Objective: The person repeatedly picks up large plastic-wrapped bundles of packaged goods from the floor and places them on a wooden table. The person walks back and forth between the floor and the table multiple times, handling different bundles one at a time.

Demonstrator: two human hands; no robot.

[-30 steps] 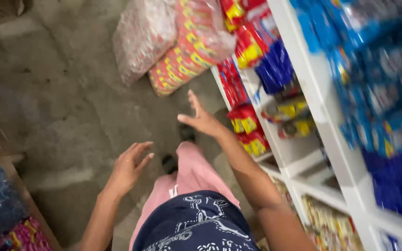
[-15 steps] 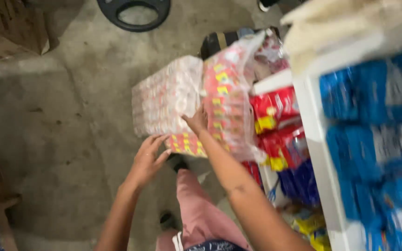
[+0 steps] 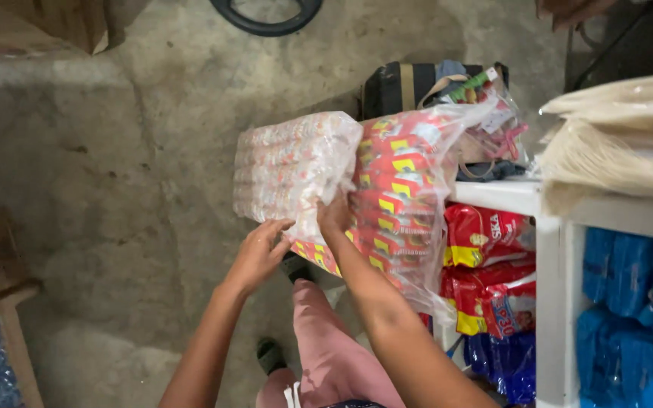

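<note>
My left hand & right hand grip a clear plastic bale of pale pink packets, on the floor just left of the white shelf, touching a red-yellow pack.

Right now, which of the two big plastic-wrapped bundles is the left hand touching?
The pale bundle on the left; the left hand grips its lower corner. The red-and-yellow bundle sits beside it, under the right hand.
</note>
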